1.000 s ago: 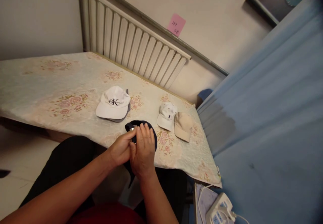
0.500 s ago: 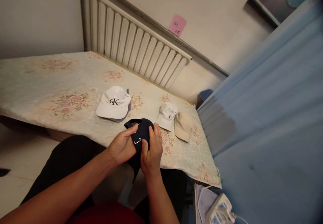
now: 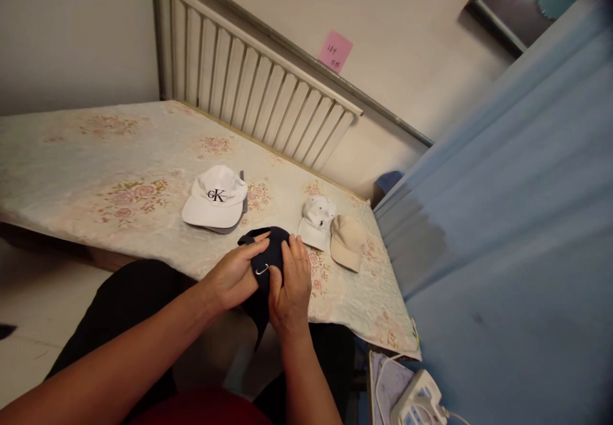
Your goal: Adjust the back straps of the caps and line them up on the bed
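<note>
A dark navy baseball cap [image 3: 274, 246] with a small pale swoosh is between my two hands, over the near edge of the bed; its brim hangs down toward my lap. My left hand [image 3: 237, 274] is closed on its left side, thumb on top and the other fingers partly hidden by the cap. My right hand [image 3: 292, 290] grips the opposite side, fingers laid along the crown and thumb near the swoosh. Beyond lie a white cap with black letters [image 3: 216, 196], a grey cap [image 3: 230, 226] partly under it, a smaller white cap [image 3: 316, 221] and a beige cap [image 3: 347, 244].
The caps lie on a flower-patterned cover [image 3: 129, 150]. A radiator [image 3: 249, 80] runs along the wall behind, below a pink note [image 3: 336, 50]. On the right hangs a blue curtain [image 3: 507, 221]. A white power strip [image 3: 419, 399] with cables sits at the lower right.
My left thumb has shifted slightly across the navy cap, and the cap has turned a little. Both hands keep hold of it; the other caps lie as before.
</note>
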Available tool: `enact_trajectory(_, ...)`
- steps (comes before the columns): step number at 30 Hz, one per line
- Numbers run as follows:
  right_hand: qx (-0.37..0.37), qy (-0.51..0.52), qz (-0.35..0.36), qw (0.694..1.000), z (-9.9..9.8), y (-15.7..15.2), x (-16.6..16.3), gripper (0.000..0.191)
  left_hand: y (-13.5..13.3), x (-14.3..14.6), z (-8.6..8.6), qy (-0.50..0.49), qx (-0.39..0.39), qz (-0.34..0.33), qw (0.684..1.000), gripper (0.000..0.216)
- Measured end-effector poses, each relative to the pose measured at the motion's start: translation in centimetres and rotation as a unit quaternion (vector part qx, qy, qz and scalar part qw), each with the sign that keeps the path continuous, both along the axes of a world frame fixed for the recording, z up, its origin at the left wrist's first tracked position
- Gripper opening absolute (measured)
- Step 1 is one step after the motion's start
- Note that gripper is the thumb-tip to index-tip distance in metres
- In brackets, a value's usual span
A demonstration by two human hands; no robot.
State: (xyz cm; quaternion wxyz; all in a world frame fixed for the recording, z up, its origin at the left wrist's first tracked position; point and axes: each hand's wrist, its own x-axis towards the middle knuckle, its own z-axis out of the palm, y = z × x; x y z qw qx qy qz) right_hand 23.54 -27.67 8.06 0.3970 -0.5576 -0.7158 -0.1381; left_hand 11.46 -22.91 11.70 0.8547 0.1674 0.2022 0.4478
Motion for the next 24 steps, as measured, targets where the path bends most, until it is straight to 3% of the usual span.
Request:
enact_trajectory(5,-0.020,0.075,-0.020,0.997,-0.4,0.4,0.8,0.048,1.6,0.3,0.7,0.004,0.027,-0.001,1.000,0.024)
enact_trajectory(11,-0.025,0.121,-0.050,0.991,0.1,1.8,2.0,0.050,6.2,1.1,3.0,-0.009,0.122,-0.023,0.992,0.025)
enact_trajectory(15,-0.020,0.151,-0.061,0.986,0.3,2.8,2.9,0.052,8.3,1.7,3.9,0.019,0.183,-0.002,0.983,0.042)
enact_trajectory(18,-0.017,0.165,-0.069,0.984,-0.5,3.3,3.4,0.052,8.1,2.4,2.2,0.057,0.168,-0.004,0.984,0.058)
enact_trajectory(24,-0.070,0.177,-0.066,0.979,-3.3,3.3,3.7,0.052,5.2,3.6,-4.2,0.064,0.110,-0.017,0.992,0.065)
